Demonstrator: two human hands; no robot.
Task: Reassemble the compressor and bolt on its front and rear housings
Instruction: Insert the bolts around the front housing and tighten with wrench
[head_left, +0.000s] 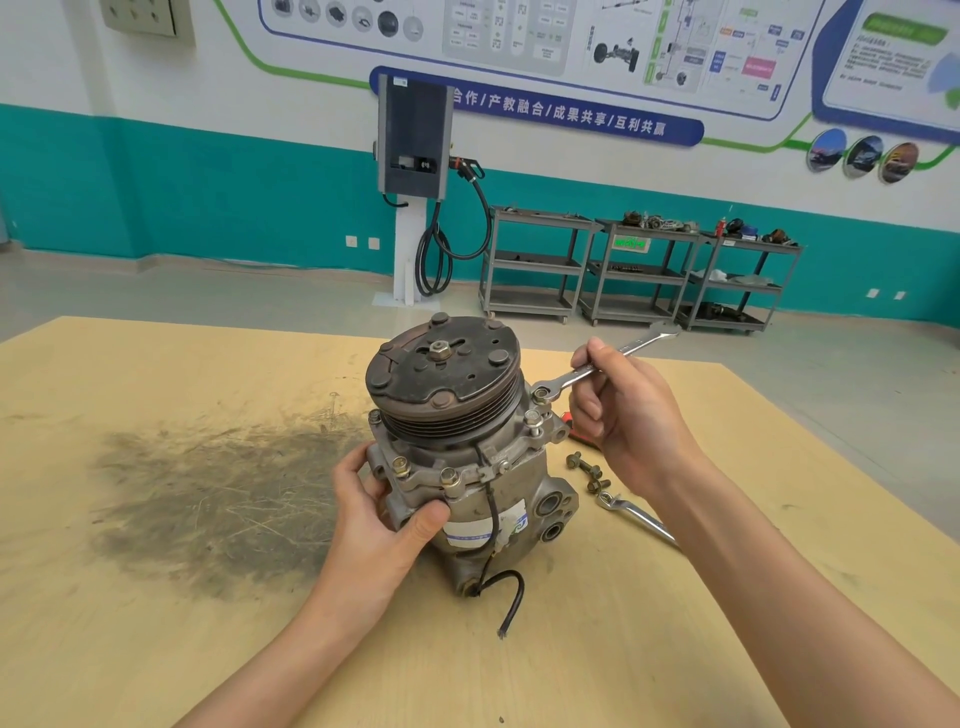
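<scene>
The grey compressor (483, 499) stands upright on the wooden table (156, 597), its dark clutch pulley (441, 376) on top. Several bolts stick up around the front housing flange (415, 470). My left hand (384, 514) grips the flange and body on the left side, thumb across the front. My right hand (623, 410) holds a silver combination wrench (602, 364) by its shaft. The wrench's ring end sits over a bolt (541, 394) at the right rear of the flange. A black wire (493, 582) hangs down the body.
Several loose bolts (587, 470) lie on the table right of the compressor, beside a second wrench (636, 514) and a red-handled tool (574, 428) partly hidden behind my right hand. A dark grease stain (208, 493) covers the table's left part. Shelf carts (639, 270) stand by the far wall.
</scene>
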